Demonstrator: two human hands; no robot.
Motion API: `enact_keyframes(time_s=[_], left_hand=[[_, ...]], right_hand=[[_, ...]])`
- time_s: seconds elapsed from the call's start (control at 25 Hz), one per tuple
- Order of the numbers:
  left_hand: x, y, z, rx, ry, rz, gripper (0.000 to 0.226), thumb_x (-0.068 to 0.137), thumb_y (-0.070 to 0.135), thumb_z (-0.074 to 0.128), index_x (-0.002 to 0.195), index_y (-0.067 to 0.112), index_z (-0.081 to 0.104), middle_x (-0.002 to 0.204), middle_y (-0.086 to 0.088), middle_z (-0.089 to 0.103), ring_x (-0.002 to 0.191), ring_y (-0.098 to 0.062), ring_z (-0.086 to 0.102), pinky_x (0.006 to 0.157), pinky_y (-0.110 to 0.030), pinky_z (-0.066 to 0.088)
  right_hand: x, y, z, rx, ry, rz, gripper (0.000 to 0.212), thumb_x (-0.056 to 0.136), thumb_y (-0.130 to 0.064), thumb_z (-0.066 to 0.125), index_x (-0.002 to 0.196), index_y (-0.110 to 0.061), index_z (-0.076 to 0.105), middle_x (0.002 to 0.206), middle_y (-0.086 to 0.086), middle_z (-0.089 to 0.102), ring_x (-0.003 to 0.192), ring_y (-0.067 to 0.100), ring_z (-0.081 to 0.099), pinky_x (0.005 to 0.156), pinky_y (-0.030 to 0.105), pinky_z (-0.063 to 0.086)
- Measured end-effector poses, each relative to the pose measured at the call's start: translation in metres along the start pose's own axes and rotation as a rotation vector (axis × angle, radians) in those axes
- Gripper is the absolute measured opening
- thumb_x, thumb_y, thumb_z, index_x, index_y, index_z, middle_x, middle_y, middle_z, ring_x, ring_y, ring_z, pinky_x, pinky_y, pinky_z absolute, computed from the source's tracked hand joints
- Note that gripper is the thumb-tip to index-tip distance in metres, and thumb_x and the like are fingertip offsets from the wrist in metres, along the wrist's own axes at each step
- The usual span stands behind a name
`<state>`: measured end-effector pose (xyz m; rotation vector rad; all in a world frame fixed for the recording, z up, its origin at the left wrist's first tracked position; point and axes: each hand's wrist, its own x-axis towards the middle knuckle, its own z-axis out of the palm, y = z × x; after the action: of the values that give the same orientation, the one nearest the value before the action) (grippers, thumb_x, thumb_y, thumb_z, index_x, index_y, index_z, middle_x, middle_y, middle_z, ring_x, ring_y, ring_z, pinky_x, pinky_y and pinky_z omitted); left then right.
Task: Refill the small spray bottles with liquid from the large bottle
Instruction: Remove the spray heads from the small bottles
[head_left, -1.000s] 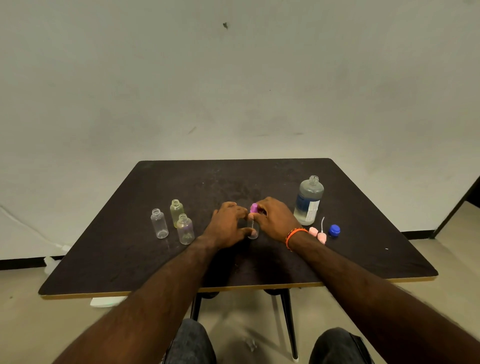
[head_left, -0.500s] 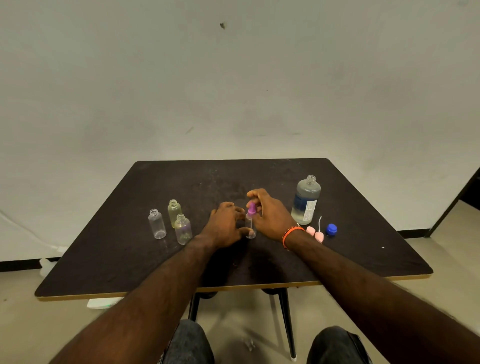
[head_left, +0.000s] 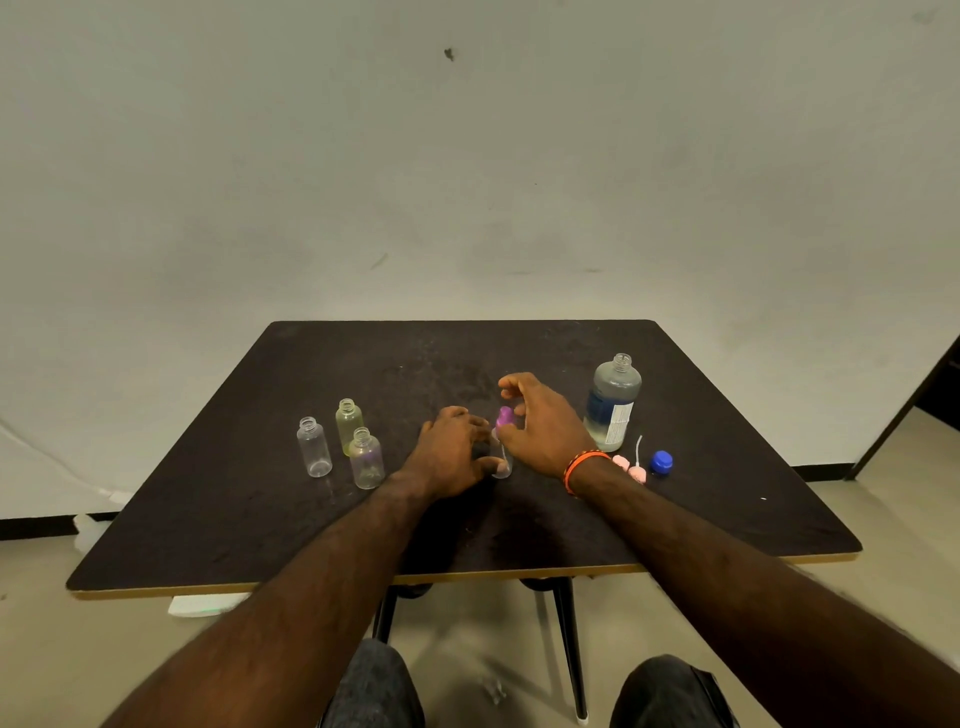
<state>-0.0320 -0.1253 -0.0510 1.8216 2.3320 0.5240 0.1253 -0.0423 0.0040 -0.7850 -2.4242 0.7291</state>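
Spray bottle in hand: a small clear bottle with a purple spray top stands on the dark table near its middle, between both hands, so one hand can brace it while the other works the top.
Left hand: fingers curled round the bottle's lower body, pinning it upright.
Right hand: fingers spread and loosely arched over the purple top, touching little or nothing; whether the thumb still presses the neck I cannot tell.
Large bottle: uncapped, upright, just right of the right hand; its blue cap and two pink spray tops lie beside it, kept within reach.
Waiting bottles: three open small bottles stand grouped to the left, apart from the work.
Change: a second ago the right fingers were closed on the purple top; now they have opened and lifted, likely between twists.
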Motion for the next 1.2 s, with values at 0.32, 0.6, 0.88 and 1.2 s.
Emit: enact_keyframes(time_s=[0.32, 0.6, 0.88, 1.2], left_hand=[[-0.002, 0.003, -0.002, -0.004, 0.009, 0.011, 0.048, 0.086, 0.062, 0.07, 0.119, 0.026, 0.073, 0.146, 0.01, 0.056, 0.146, -0.022, 0.029, 0.111, -0.049, 0.031], [-0.004, 0.005, -0.002, -0.025, 0.01, -0.005, 0.05, 0.086, 0.061, 0.072, 0.12, 0.024, 0.072, 0.14, 0.01, 0.058, 0.145, -0.021, 0.029, 0.111, -0.047, 0.029], [-0.002, 0.004, -0.004, 0.005, -0.017, 0.002, 0.047, 0.087, 0.061, 0.07, 0.116, 0.024, 0.072, 0.146, 0.007, 0.055, 0.147, -0.022, 0.028, 0.112, -0.049, 0.029], [0.005, 0.013, 0.005, -0.072, 0.082, 0.011, 0.057, 0.087, 0.066, 0.068, 0.126, 0.024, 0.068, 0.131, 0.002, 0.063, 0.136, -0.023, 0.042, 0.105, -0.048, 0.039]], right_hand=[[0.001, -0.005, -0.001, 0.002, 0.003, -0.026, 0.036, 0.086, -0.015, 0.066, 0.12, -0.02, 0.055, 0.102, -0.006, 0.063, 0.087, 0.011, 0.061, 0.085, 0.037, 0.055], [0.002, -0.002, -0.002, -0.128, -0.014, 0.035, 0.03, 0.086, -0.033, 0.073, 0.111, -0.023, 0.059, 0.096, -0.009, 0.061, 0.088, 0.012, 0.061, 0.079, 0.032, 0.054], [0.0, -0.005, -0.005, 0.038, 0.125, -0.103, 0.031, 0.087, -0.018, 0.067, 0.117, -0.022, 0.059, 0.104, -0.005, 0.066, 0.087, 0.009, 0.061, 0.081, 0.024, 0.052], [-0.014, 0.001, -0.018, 0.152, 0.498, -0.115, 0.026, 0.088, -0.015, 0.066, 0.113, -0.016, 0.061, 0.099, -0.007, 0.063, 0.087, 0.008, 0.061, 0.078, 0.013, 0.048]])
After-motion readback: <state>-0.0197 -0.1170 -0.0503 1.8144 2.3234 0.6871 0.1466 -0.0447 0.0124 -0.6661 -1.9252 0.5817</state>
